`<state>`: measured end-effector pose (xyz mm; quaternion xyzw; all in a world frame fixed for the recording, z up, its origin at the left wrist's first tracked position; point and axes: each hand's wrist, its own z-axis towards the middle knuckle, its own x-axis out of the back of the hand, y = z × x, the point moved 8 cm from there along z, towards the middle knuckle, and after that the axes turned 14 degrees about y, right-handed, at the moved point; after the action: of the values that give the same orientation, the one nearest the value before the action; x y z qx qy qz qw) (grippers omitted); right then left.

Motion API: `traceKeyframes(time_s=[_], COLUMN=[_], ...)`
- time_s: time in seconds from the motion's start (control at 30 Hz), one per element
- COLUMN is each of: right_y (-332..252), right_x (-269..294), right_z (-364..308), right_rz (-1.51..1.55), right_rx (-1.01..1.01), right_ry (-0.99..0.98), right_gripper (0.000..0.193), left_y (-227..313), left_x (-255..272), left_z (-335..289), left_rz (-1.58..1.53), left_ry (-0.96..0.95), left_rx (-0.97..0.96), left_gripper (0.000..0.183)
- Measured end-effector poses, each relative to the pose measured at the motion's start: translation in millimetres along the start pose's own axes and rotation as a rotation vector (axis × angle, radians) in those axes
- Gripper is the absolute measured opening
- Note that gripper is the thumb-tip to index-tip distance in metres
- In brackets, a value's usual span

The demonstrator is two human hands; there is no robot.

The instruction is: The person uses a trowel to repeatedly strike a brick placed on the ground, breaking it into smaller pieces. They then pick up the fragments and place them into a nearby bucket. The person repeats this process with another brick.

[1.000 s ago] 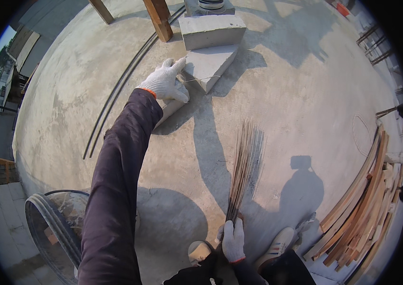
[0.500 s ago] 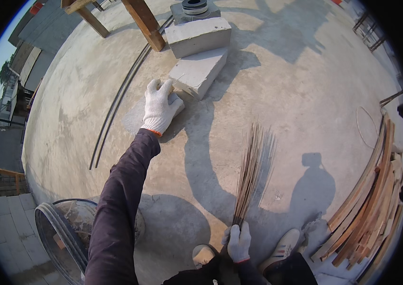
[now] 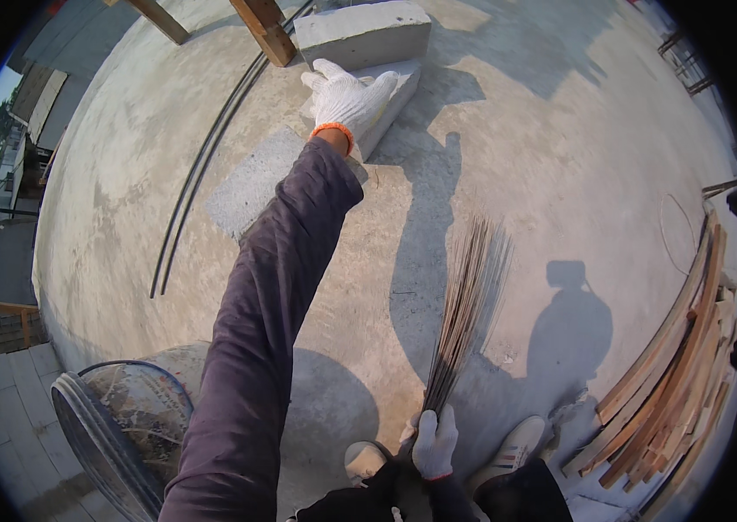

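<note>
My left hand (image 3: 344, 94), in a white knitted glove with an orange cuff, is stretched far forward over the middle grey block (image 3: 396, 103). Its fingers are spread; whether the palm touches the block is hidden. Another light grey block (image 3: 364, 39) lies tilted on top, just beyond my fingertips. Partly behind my forearm, a third, rougher grey block (image 3: 255, 178) lies on the floor. Low in the view my right hand (image 3: 434, 445), also gloved, is closed round the lower end of a stick broom (image 3: 464, 304), whose thin brown sticks fan out away from me.
Two dark rods (image 3: 203, 165) lie along the floor at left, near a wooden post (image 3: 268, 35). A dirty bucket (image 3: 107, 426) lies on its side by my left arm. Wooden strips (image 3: 668, 374) are piled at right. My shoes (image 3: 512, 448) stand close to the broom.
My left hand has moved forward and right, from the rough block on the floor to the middle block. My right hand keeps its hold on the broom. The view has shifted slightly.
</note>
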<state>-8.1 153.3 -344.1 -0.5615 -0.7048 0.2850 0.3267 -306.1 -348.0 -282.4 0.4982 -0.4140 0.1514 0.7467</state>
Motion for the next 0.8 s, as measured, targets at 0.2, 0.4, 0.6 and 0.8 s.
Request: traceKeyframes(time_s=[0.2, 0.4, 0.6, 0.8], right_y=[-6, -7, -2, -6], right_x=[0, -1, 0, 1], right_z=[-1, 1, 3, 1], right_rz=[-0.068, -0.055, -0.016, -0.073], right_rx=[0.067, 0.044, -0.027, 0.065], right_ry=[-0.03, -0.054, -0.061, -0.041], right_gripper=[0.016, 0.016, 0.017, 0.016], left_y=[-72, -124, -148, -130], left_x=[105, 120, 159, 133], left_z=[-9, -48, -28, 53], left_rz=[0.309, 0.484, 0.352, 0.456], left_ry=[-0.216, -0.358, -0.109, -0.002], left_rx=[-0.406, -0.374, -0.185, -0.159], left_gripper=[0.134, 0.14, 0.125, 0.107])
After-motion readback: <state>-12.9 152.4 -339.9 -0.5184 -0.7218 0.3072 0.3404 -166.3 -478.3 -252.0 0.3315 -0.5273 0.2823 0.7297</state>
